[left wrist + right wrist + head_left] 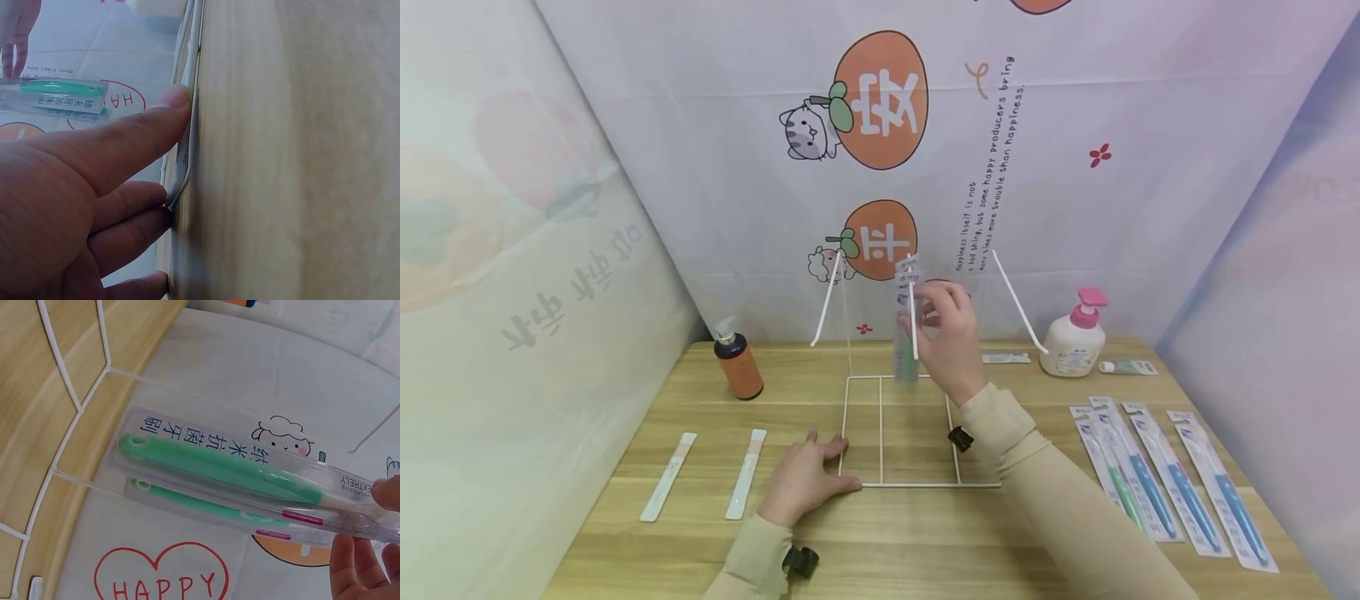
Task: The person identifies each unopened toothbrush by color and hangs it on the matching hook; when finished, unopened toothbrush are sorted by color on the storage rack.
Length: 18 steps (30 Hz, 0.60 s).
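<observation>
Two green packaged toothbrushes [906, 333] are pinched upright at frame centre by the right hand [947, 333]; the left hand [805, 483], fingers flat, presses the white wire rack [880, 433].

Pale wood-grain tabletop [925, 542], smooth and matt. Thin white-coated wire rack [880, 433], faintly glossy. Clear glossy plastic toothbrush pack [250, 481] with green plastic handles inside. Soft matt printed cloth backdrop [700, 125]. Shiny orange plastic pump bottle [738, 364] far left; white glossy one [1073, 343] far right
</observation>
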Available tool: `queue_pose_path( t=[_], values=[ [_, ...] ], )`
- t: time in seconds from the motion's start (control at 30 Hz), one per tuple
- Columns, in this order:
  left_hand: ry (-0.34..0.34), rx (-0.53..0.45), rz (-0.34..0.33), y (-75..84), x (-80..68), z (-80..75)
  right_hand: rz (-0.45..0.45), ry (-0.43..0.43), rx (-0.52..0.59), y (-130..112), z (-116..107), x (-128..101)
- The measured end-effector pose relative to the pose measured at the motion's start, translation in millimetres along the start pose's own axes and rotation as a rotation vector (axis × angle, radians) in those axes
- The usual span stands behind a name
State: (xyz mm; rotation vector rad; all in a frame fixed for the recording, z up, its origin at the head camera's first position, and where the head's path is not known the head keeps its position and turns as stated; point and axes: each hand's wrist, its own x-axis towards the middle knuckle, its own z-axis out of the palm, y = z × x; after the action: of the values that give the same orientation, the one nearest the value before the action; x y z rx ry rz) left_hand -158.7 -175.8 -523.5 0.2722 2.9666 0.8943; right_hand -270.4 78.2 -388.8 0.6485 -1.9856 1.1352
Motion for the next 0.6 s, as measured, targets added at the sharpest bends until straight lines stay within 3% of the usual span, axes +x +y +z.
queue_pose_path(
  t=[0.6],
  values=[
    [0.004, 0.001, 0.004, 4.1, -2.1, -1.6, 0.006, 0.023, -0.011, -2.3, -0.3, -0.9]
  ],
)
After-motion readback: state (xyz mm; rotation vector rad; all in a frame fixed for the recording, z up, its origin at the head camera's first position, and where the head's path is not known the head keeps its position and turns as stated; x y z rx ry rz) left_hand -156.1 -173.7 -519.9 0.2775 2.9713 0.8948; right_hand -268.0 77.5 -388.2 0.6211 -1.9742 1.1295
